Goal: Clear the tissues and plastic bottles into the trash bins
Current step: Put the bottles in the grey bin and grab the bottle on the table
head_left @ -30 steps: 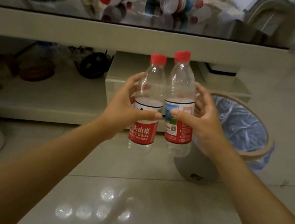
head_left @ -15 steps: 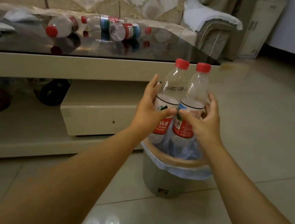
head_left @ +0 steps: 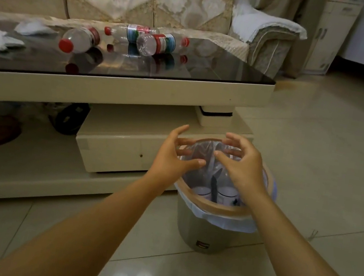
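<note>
Below both spread, empty hands, left (head_left: 174, 158) and right (head_left: 242, 169), two bottles (head_left: 227, 193) stand inside the bin (head_left: 212, 207). Fingers touch neither bottle.

Glossy pale tiled floor (head_left: 317, 160) with light reflections, low cream worktop (head_left: 121, 90) with dark glass top, lower shelf (head_left: 26, 167) under it, patterned beige sofa (head_left: 174, 4) behind, white throw (head_left: 265, 23) on its armrest, cream cabinet (head_left: 330, 35) at right
</note>
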The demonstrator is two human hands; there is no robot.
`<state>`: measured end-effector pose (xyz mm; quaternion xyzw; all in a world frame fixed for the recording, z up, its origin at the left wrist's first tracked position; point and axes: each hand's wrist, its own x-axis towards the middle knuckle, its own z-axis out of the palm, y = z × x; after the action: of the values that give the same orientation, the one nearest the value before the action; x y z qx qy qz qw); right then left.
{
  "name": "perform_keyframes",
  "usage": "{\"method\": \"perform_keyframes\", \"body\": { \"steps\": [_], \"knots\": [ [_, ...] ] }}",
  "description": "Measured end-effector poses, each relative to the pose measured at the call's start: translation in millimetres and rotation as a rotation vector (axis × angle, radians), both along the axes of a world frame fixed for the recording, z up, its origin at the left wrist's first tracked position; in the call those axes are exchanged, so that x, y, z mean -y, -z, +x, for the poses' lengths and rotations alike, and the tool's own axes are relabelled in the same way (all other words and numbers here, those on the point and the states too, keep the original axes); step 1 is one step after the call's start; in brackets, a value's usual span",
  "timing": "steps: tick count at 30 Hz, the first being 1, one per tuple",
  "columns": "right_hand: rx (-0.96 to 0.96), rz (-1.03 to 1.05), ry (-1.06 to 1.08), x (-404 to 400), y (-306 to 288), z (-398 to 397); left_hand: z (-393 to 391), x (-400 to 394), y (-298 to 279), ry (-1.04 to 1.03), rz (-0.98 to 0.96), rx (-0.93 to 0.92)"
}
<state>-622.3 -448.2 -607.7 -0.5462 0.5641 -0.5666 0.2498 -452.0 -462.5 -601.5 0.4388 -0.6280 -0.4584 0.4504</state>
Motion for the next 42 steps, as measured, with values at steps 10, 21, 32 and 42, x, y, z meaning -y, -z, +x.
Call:
{"method": "perform_keyframes", "body": {
  "steps": [10,21,32,42],
  "knots": [
    [-0.267,0.049,-0.165,17,-14,33,65,18,-24,-0.029,-0.086,0.232],
    [-0.521,-0.237,-0.193,60,-65,100,128,52,-90,-0.097,-0.277,0.392],
    [-0.705,-0.188,-0.191,86,-128,187,234,137,-157,-0.307,-0.506,0.513],
    [-0.936,-0.027,0.025,153,-168,237,329,276,-190,-0.110,-0.675,1.427]
  ]
}}
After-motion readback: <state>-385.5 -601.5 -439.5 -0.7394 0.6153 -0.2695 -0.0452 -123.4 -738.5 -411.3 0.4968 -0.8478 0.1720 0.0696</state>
